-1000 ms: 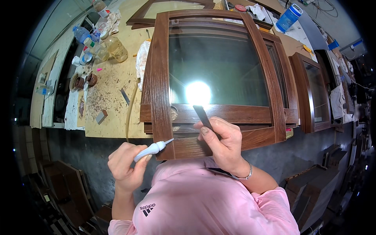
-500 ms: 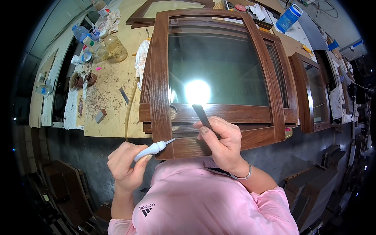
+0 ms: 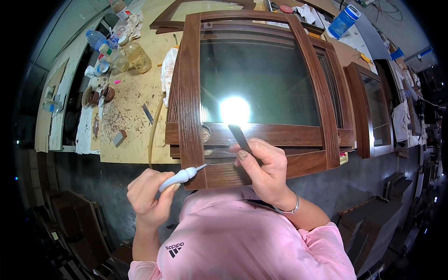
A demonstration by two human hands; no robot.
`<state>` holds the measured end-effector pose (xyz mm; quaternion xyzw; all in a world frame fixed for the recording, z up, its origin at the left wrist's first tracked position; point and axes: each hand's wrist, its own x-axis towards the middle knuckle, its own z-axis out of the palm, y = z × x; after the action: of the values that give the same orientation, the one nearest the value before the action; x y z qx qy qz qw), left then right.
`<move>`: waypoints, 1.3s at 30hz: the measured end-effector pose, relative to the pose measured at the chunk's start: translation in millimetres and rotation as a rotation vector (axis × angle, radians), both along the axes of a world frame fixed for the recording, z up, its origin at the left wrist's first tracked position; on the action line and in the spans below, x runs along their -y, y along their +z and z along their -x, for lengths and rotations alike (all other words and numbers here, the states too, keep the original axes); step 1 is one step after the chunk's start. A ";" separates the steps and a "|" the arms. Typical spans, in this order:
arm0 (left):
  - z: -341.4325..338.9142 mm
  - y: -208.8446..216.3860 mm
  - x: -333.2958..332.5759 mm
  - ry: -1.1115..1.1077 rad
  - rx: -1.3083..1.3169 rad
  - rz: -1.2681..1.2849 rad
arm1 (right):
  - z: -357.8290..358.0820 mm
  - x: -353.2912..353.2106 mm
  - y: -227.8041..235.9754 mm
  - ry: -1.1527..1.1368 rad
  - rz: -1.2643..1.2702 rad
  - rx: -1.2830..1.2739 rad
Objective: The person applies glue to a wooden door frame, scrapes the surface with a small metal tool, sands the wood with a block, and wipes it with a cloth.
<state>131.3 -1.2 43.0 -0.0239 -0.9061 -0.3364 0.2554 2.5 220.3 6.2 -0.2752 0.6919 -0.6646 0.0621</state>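
**Nozzle [image 3: 200,166] at the frame's [image 3: 191,102] seven o'clock corner**

My left hand [image 3: 151,196] grips a pale squeeze bottle [image 3: 176,180], its long axis aimed at two o'clock, tip over the corner joint [image 3: 205,176]; whether it touches, I can't tell. My right hand [image 3: 266,170] pinches a dark flat strip [image 3: 240,138], long axis toward eleven. The frame lies at twelve from my chest. From my left hand, the joint is at two; from my right, nine. My left is nearer.

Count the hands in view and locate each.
2: left hand, near the lower left of the brown frame, with a pale squeeze bottle; right hand, farther right, with a dark strip.
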 end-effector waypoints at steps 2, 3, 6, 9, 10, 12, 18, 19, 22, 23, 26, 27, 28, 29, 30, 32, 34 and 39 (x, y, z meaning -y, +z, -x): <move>0.1 0.8 -0.2 -0.003 -0.003 -0.002 | 0.1 0.2 -0.4 0.001 0.003 -0.002; 0.0 0.7 -0.2 -0.003 0.000 -0.005 | 0.3 0.2 -0.4 0.001 0.004 -0.007; -0.1 0.1 -0.4 -0.003 0.003 -0.007 | 0.4 -0.2 -0.1 0.002 0.000 -0.010; 0.1 0.2 -1.2 0.000 0.010 -0.009 | 0.3 -0.3 0.2 0.003 -0.003 -0.007; -0.6 0.8 -1.8 0.002 0.020 -0.014 | 0.3 -0.3 0.3 0.004 -0.004 -0.006; -1.1 0.8 -1.9 0.003 0.028 -0.018 | 0.4 -0.5 0.6 0.005 -0.005 -0.006; -1.9 1.7 -1.9 0.007 0.031 -0.010 | 0.6 -1.0 1.3 0.008 -0.004 -0.008; -2.6 1.6 -1.5 0.013 0.034 -0.013 | 0.7 -1.3 1.6 0.008 -0.002 -0.007; -3.7 -0.4 2.2 0.028 0.059 -0.033 | 1.4 -3.1 0.5 -0.004 -0.008 -0.013; -5.5 -1.3 4.1 0.037 0.069 -0.040 | 1.1 -2.6 1.0 -0.002 -0.012 -0.008; -12.8 -13.8 9.3 0.164 0.183 -0.596 | 0.2 -0.3 3.9 -0.006 -0.040 0.002; -15.0 -20.7 14.4 0.126 0.221 -0.882 | -0.2 -1.0 4.9 -0.012 -0.058 0.000; -14.2 -27.3 18.7 0.096 0.244 -1.076 | -0.8 -2.7 5.3 -0.018 -0.077 -0.002; -12.2 -33.1 26.6 0.067 0.259 -1.263 | -1.2 -2.4 2.6 -0.020 -0.069 0.030; -6.2 -39.6 32.8 0.016 0.206 -1.417 | 1.2 -0.9 5.5 -0.023 -0.064 -0.002; -2.1 -49.0 50.2 -0.098 0.167 -1.657 | -2.9 -2.2 7.9 -0.012 -0.113 0.023; 9.8 -65.7 74.0 -0.170 0.186 -1.744 | -6.1 1.0 8.5 -0.070 -0.052 0.070; 50.3 -117.0 141.9 -0.030 0.189 -1.604 | -9.3 4.0 8.9 -0.134 -0.079 0.093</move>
<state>81.1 -143.1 -74.0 0.1832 -0.4062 -0.8881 0.1125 11.7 216.3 15.1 -0.1946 0.7309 -0.6513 0.0603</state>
